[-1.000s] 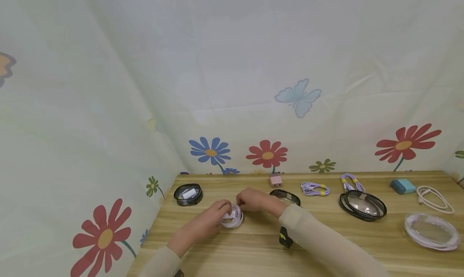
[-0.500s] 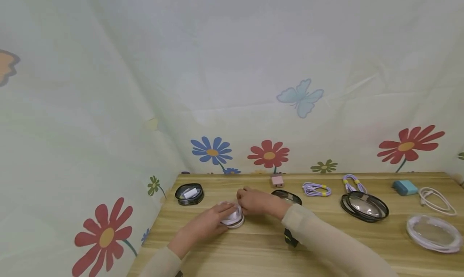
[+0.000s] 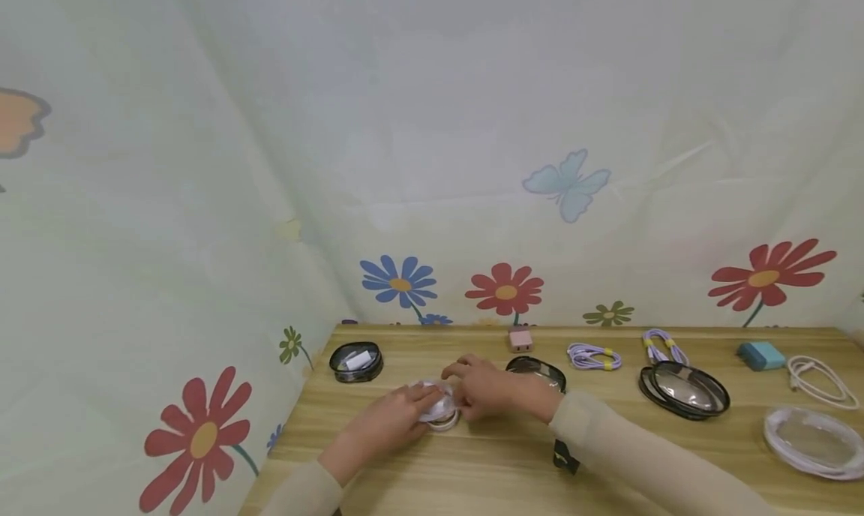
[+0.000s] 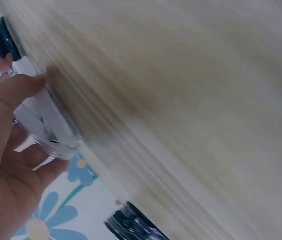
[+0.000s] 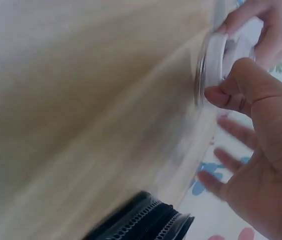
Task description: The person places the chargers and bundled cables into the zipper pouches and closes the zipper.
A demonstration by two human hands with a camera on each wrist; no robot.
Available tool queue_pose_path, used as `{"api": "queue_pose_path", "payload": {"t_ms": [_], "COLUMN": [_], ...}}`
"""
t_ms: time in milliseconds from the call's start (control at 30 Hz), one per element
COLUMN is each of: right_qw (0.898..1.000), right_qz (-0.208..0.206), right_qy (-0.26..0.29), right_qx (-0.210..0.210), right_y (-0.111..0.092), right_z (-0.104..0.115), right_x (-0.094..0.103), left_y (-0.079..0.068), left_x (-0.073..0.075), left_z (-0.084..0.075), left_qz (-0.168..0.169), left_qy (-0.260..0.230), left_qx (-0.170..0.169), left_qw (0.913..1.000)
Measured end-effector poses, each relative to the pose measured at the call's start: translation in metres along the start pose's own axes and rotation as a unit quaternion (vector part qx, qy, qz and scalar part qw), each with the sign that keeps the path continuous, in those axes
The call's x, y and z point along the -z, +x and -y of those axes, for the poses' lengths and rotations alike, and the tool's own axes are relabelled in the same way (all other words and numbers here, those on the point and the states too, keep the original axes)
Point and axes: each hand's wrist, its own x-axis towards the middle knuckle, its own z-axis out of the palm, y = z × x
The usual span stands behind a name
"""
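My left hand (image 3: pixel 395 417) is gripping the white-rimmed case (image 3: pixel 442 409), probably steadying it; my right hand (image 3: pixel 489 388) is pinching its edge.

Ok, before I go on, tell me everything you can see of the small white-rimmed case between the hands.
The small white-rimmed case is rounded, with a white band round its side and clear, glossy, plastic-looking material. It looks roughly flat at the wooden table, towards its left end. The left hand grips it from the left, partly covering it; the right hand pinches at its right edge. Its contents, and whether it is fully closed, can't be made out.
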Motion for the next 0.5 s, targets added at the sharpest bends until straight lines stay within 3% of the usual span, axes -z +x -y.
{"api": "queue_pose_path", "payload": {"t_ms": [200, 333, 500], "right_qw": [0.998, 0.995, 0.993], "right_qz": [-0.040, -0.061, -0.075], "right_qy": [0.036, 0.031, 0.019], "right_qx": [-0.041, -0.077, -0.083], "right_y": [-0.012, -0.016, -0.015], "right_z": [0.008, 0.008, 0.006], "right_x": [-0.004, -0.009, -0.015], "left_y": [0.010, 0.014, 0.016], "left_x": [0.005, 0.003, 0.002], "left_z": [-0.009, -0.015, -0.017], "left_qz": [0.012, 0.036, 0.042], "left_qy": [-0.008, -0.016, 0.006], "left_qx": [0.045, 0.073, 0.087], "left_qw": [0.9989, 0.9965, 0.9953]}}
